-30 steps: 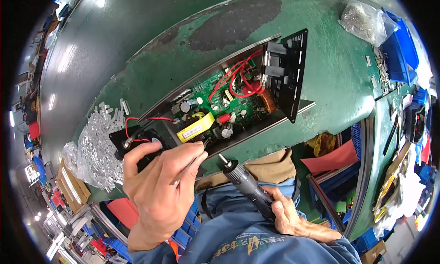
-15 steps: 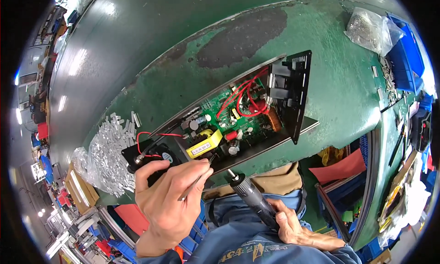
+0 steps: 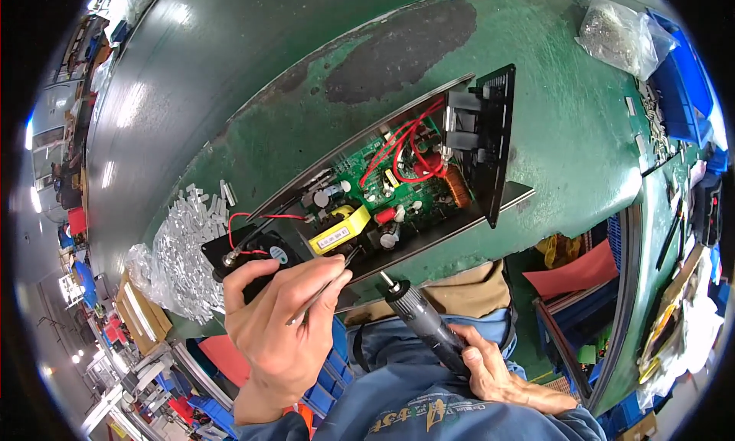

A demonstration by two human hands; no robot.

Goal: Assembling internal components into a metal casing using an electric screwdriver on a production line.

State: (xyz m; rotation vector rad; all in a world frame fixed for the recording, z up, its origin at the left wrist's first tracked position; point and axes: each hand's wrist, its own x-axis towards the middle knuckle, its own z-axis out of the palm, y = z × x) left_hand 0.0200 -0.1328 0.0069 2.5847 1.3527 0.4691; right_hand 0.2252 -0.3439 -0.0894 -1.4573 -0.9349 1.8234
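Observation:
On the green table lies a black metal housing (image 3: 436, 230) with a green circuit board (image 3: 429, 204) inside. Red wires, a copper coil (image 3: 457, 187) and a yellow-wrapped transformer (image 3: 342, 232) sit on the board. My left hand (image 3: 279, 334) pinches slim metal tweezers (image 3: 308, 303), their tips at the housing's near edge beside the transformer. A black fan (image 3: 253, 244) with red leads is partly hidden behind that hand's fingers. My right hand (image 3: 486, 368) grips a black electric screwdriver (image 3: 425, 321). Its bit points up toward the housing and stays apart from it.
Silver metal pieces (image 3: 187, 257) are heaped on plastic at the left. A clear bag of small parts (image 3: 620, 39) leans by a blue bin (image 3: 681, 81) at the far right. An open drawer (image 3: 570, 318) sits below the table's right side.
The housing and table appear slightly higher in the picture. Both hands keep their holds, with the tweezers still at the housing and the screwdriver still close by it.

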